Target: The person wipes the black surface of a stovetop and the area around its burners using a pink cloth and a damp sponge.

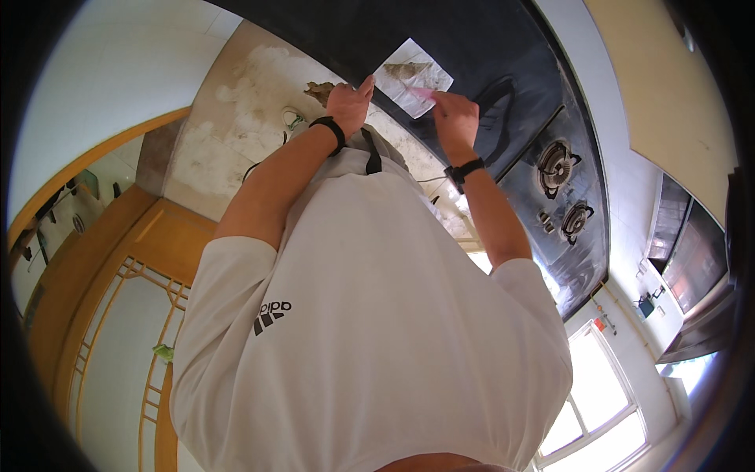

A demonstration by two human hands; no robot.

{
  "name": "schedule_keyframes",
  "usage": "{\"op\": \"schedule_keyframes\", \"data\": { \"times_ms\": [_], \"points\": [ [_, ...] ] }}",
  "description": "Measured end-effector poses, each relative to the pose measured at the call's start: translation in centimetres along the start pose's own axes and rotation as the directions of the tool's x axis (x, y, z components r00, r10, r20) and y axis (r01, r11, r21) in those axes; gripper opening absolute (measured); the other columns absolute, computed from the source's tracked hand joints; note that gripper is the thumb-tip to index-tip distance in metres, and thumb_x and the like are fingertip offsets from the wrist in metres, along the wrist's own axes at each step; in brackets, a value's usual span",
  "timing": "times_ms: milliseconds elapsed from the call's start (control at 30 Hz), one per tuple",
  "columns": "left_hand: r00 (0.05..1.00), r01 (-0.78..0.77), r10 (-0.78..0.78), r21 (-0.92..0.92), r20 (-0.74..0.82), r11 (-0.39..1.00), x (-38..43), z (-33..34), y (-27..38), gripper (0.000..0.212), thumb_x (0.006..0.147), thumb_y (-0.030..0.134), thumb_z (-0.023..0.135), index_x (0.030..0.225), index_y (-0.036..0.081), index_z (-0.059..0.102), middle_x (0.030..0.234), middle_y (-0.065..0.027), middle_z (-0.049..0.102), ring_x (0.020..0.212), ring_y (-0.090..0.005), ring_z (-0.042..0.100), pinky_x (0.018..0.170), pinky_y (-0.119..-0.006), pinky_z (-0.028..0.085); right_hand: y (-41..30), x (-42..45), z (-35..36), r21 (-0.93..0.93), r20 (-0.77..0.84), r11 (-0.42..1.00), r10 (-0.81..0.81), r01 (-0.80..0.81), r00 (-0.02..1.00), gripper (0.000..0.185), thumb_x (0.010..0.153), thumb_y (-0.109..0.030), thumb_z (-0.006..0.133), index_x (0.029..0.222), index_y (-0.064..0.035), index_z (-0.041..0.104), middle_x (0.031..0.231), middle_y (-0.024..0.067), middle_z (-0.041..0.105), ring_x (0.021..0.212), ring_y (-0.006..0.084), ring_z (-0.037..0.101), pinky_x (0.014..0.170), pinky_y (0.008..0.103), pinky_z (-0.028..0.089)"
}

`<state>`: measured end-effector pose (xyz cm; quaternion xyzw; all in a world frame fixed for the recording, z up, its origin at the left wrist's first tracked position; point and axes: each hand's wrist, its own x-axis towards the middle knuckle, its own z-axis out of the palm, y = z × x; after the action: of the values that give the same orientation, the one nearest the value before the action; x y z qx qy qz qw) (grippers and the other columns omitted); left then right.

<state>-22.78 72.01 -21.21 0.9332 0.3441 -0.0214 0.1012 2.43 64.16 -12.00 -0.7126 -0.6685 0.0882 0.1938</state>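
Note:
A white square sheet (416,106), apparently paper or thin plastic, lies on the black countertop (472,35) before me. A brown patch of crumbly-looking material (407,69) rests on it. My left hand (348,106) is at the sheet's near left corner, one finger pointing up beside it. From the outer side of that hand sticks a ragged brown piece (319,92), like a dry leaf, which it seems to hold. My right hand (457,121) is bent over the sheet's right side. At its fingertips is a small blurred pink item (422,92), touching or just above the sheet.
To the right, a gas hob has two burners (555,168) (575,222). Dark wet-looking streaks (501,106) mark the counter near my right hand. Below the counter edge lies a stained tiled floor (206,147). A wooden-framed door (118,330) is at left, a window (590,401) at lower right.

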Motion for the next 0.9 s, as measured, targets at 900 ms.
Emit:
{"op": "schedule_keyframes", "data": {
  "times_ms": [900],
  "points": [
    [0.999,0.020,-0.020,0.002,-0.047,1.000,0.2,0.0,0.1,0.050,0.085,0.013,0.055,0.133,0.003,0.059,0.142,-0.0024,0.053,0.063,-0.0245,0.062,0.064,-0.040,0.050,6.2,-2.3,8.7,0.163,0.309,0.464,0.814,-0.871,0.491,0.032,0.083,-0.030,0.079,0.083,0.0010,0.075,0.073,0.0107,0.073,0.068,0.0184,0.074,0.065,0.0310,0.057]
  ]
}}
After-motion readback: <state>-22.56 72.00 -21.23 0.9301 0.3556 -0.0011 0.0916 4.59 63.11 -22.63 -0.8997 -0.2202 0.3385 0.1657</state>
